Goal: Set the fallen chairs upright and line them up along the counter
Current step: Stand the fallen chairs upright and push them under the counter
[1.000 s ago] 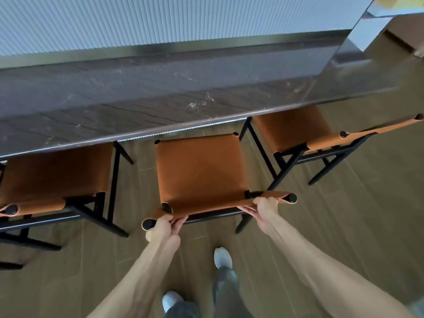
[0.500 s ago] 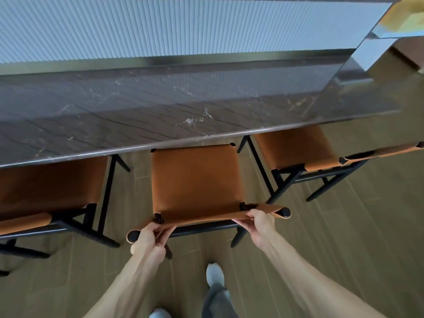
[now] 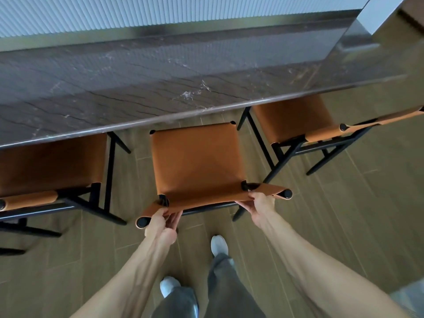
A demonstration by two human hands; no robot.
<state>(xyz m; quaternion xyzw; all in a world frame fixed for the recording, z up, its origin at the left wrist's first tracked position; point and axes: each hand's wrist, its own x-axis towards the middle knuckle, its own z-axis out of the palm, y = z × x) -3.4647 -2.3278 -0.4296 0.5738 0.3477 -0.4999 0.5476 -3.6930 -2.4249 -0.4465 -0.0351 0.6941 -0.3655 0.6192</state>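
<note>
Three tan leather chairs with black frames stand upright along the dark stone counter (image 3: 160,88). The middle chair (image 3: 197,161) is right in front of me, its seat just clear of the counter edge. My left hand (image 3: 164,222) grips the left end of its leather backrest strap, and my right hand (image 3: 260,205) grips the right end. The left chair (image 3: 50,166) and the right chair (image 3: 293,118) have their seats partly tucked under the counter.
A ribbed pale wall panel (image 3: 160,12) runs behind the counter. The wooden floor (image 3: 355,214) extends to the right and behind me. My feet (image 3: 219,244) stand just behind the middle chair.
The middle chair has shifted slightly back from the counter and its backrest sits a little farther right, with both hands still gripping it. The view tilted slightly.
</note>
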